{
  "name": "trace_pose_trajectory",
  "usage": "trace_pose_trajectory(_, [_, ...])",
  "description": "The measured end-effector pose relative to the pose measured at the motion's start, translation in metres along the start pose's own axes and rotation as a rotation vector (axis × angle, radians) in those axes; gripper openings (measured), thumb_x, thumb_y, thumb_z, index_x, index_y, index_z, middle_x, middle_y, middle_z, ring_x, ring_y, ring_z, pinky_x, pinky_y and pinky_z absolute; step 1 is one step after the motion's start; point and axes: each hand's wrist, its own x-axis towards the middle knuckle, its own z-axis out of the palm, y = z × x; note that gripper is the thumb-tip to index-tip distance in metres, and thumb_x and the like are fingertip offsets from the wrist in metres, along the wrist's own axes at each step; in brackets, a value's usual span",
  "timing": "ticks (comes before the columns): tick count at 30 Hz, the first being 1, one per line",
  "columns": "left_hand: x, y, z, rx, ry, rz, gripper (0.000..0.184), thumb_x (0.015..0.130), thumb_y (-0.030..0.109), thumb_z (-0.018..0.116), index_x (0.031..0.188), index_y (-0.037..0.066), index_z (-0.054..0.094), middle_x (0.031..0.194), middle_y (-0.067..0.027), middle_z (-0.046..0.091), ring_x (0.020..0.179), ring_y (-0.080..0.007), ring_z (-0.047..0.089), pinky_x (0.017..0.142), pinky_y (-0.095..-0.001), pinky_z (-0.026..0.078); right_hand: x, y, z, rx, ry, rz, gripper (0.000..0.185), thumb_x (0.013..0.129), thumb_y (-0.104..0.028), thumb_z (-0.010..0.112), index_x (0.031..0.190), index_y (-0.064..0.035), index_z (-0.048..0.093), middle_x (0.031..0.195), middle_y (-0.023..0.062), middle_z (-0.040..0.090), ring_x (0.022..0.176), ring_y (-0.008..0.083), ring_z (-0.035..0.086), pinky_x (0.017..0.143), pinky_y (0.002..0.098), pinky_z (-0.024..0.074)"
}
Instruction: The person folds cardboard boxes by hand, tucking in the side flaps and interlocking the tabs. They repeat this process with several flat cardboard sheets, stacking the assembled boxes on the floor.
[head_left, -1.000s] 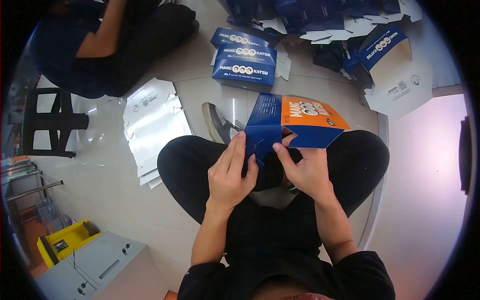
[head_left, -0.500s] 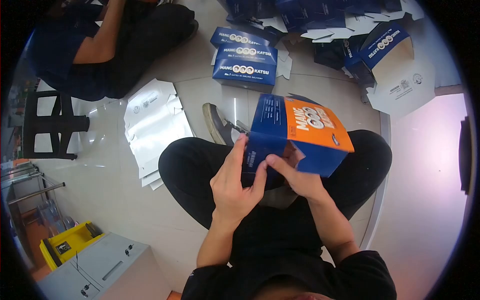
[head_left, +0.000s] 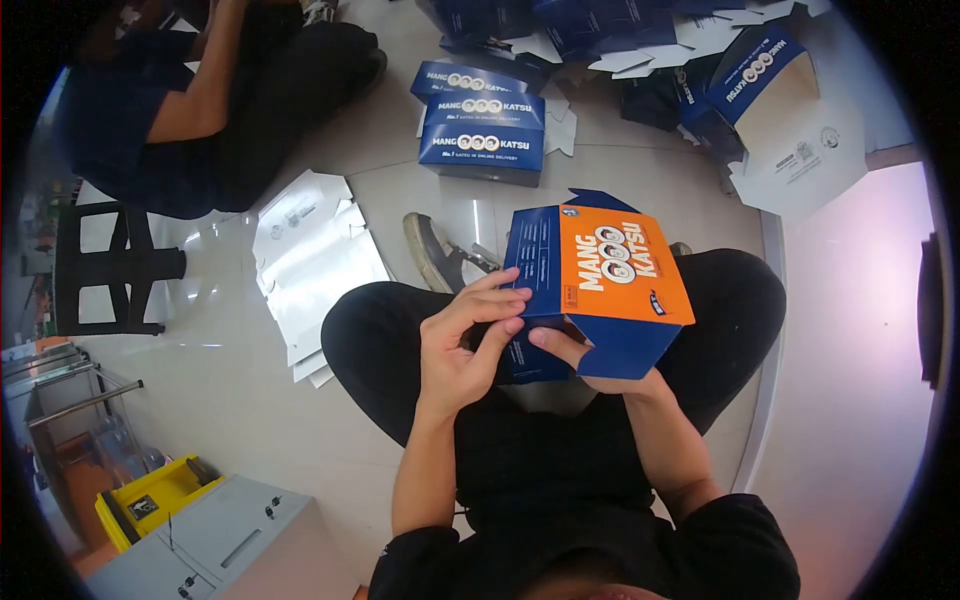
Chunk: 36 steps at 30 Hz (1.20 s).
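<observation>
Between my knees, a blue and orange cardboard box [head_left: 618,262] printed "MANG KATSU" is held tilted, its orange face up. My left hand [head_left: 462,345] is closed on the box's left blue side, fingers over the edge and thumb against the near corner. At the near end, my right hand [head_left: 572,358] grips the box, the thumb by the opening at the corner. A blue end flap partly covers my right hand, so its other fingers are hidden. Another flap stands out at the far end.
Folded blue boxes [head_left: 482,148] stand ahead, with piled cartons [head_left: 610,35] behind. Flat white sheets [head_left: 312,265] lie left. An opened carton [head_left: 800,150] is far right. Another person [head_left: 190,110] sits upper left near a black stool [head_left: 120,265]. A grey cabinet [head_left: 225,540] stands lower left.
The box has turned so its orange face shows more squarely, and its near end sits slightly lower. My left fingers have moved over the box's left edge; my right hand has shifted under the flap.
</observation>
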Motion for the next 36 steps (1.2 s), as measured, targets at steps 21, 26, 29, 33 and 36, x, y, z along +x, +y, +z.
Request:
trace_pose_trajectory(21, [-0.01, 0.038, -0.008, -0.436, 0.139, -0.009, 0.118, 0.049, 0.038, 0.098, 0.142, -0.002, 0.037, 0.136, -0.0139, 0.048, 0.125, -0.0286, 0.05, 0.103, -0.0396, 0.042, -0.063, -0.088, -0.089, -0.42, 0.281, -0.565, 0.115, 0.051, -0.04, 0.096, 0.144, -0.0027, 0.039, 0.149, 0.0199, 0.036, 0.14, 0.0311, 0.034, 0.106, 0.046, 0.0358])
trace_pose_trajectory(26, [0.031, 0.02, -0.014, -0.402, -0.183, -0.054, 0.146, 0.041, 0.038, 0.1, 0.15, -0.002, 0.011, 0.138, -0.0124, 0.046, 0.127, -0.0267, 0.047, 0.107, -0.0392, 0.038, -0.037, -0.092, -0.112, -0.343, 0.007, -0.29, 0.157, 0.044, -0.039, 0.098, 0.155, -0.0021, -0.007, 0.156, 0.0269, 0.019, 0.146, 0.0353, 0.021, 0.117, 0.0413, 0.0162])
trace_pose_trajectory(29, [0.085, 0.016, -0.014, -0.22, -0.437, -0.292, 0.143, 0.044, 0.025, 0.1, 0.151, -0.001, 0.009, 0.138, -0.0137, 0.045, 0.131, -0.0258, 0.043, 0.109, -0.0375, 0.035, -0.007, -0.11, -0.13, -0.371, 0.062, -0.055, 0.146, 0.049, -0.034, 0.095, 0.155, 0.0001, 0.0, 0.154, 0.0232, 0.025, 0.143, 0.0312, 0.026, 0.117, 0.0357, 0.0178])
trace_pose_trajectory(33, [0.125, 0.022, -0.008, -0.263, -0.376, -0.2, 0.14, 0.047, 0.018, 0.098, 0.153, 0.001, 0.007, 0.145, -0.0155, 0.041, 0.134, -0.0265, 0.041, 0.111, -0.0361, 0.033, 0.05, -0.083, -0.157, -0.302, -0.027, -0.011, 0.138, 0.049, -0.023, 0.093, 0.155, -0.0021, 0.008, 0.15, 0.0181, 0.034, 0.141, 0.0277, 0.028, 0.115, 0.032, 0.0206])
trace_pose_trajectory(36, [0.141, 0.007, -0.002, -0.413, -0.348, -0.232, 0.12, 0.065, 0.028, 0.089, 0.154, 0.001, 0.014, 0.148, -0.0149, 0.04, 0.136, -0.0262, 0.039, 0.11, -0.0354, 0.033, 0.075, -0.047, -0.174, -0.166, -0.064, 0.11, 0.138, 0.047, -0.018, 0.093, 0.155, -0.0032, 0.008, 0.149, 0.0182, 0.035, 0.14, 0.0277, 0.031, 0.114, 0.0322, 0.0236])
